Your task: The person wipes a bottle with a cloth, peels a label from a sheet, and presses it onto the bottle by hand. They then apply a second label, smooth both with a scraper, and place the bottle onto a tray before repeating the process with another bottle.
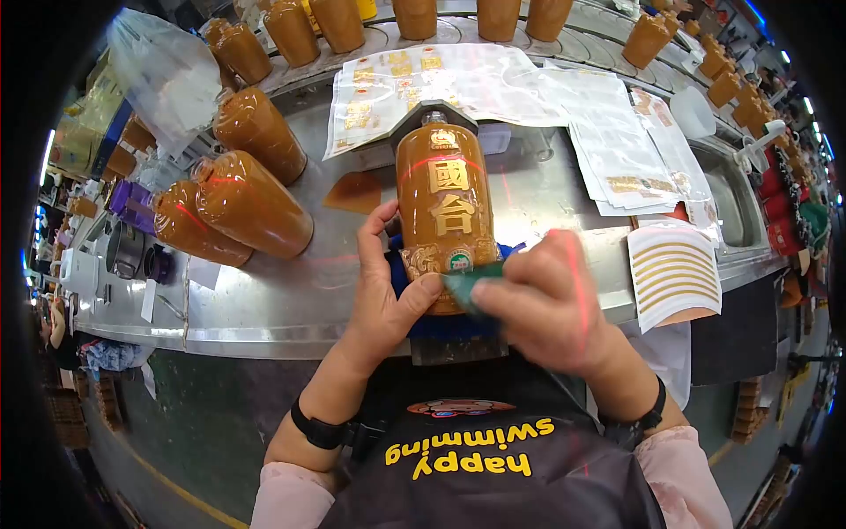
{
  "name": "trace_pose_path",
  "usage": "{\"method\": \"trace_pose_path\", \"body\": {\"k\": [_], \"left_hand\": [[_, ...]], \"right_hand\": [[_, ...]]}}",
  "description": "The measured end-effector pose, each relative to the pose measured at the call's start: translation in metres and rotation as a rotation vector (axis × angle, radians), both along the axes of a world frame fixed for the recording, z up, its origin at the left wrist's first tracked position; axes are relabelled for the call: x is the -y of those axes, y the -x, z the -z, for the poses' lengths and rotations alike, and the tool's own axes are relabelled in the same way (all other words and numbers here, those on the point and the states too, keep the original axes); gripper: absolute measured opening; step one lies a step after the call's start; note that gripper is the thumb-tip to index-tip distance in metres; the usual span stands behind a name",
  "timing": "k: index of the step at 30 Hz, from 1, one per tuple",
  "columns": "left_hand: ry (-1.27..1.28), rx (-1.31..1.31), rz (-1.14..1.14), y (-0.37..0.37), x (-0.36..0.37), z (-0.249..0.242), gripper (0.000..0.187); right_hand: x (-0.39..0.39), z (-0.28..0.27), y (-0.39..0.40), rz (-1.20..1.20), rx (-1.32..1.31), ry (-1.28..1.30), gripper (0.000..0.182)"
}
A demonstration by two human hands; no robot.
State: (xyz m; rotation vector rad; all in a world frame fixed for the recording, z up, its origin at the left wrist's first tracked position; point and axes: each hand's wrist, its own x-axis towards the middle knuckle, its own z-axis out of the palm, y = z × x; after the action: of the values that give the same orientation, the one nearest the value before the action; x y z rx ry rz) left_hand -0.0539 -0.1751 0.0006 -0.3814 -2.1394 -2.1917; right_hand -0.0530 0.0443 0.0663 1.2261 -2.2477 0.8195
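A glossy brown bottle (446, 189) with gold characters and a small green-and-white emblem lies in a dark holder (434, 106), its neck pointing away from me. My left hand (388, 286) is at the lower left side of the bottle, thumb pressed on its front and fingers along its side. In my right hand (551, 295), somewhat blurred by motion, is a green scraper (471, 286), pinched between thumb and fingers. The scraper meets the lower part of the bottle beside my left thumb. Blue material (398, 269) shows beneath the bottle.
Three brown bottles (256, 203) lean at the left. Sheets of gold decals (397, 88) and more sheets (617, 141) lie beyond and right. A card of curved gold strips (674, 273) is at the right edge, near a sink (736, 198). More bottles (341, 26) line a conveyor behind.
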Motion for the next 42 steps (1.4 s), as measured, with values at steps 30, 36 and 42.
{"method": "trace_pose_path", "body": {"k": [30, 36, 42], "left_hand": [[0.192, -0.351, -0.182, -0.013, 0.002, -0.013, 0.058], [0.057, -0.107, -0.152, -0.003, -0.003, 0.001, 0.05], [0.115, -0.333, -0.309, -0.016, -0.004, -0.001, 0.052]], "right_hand": [[0.003, 0.032, -0.006, 0.196, 1.093, 0.653, 0.019], [0.004, 0.031, -0.005, 0.206, 1.041, 0.608, 0.019], [0.005, 0.032, -0.004, 0.216, 1.047, 0.617, 0.018]]}}
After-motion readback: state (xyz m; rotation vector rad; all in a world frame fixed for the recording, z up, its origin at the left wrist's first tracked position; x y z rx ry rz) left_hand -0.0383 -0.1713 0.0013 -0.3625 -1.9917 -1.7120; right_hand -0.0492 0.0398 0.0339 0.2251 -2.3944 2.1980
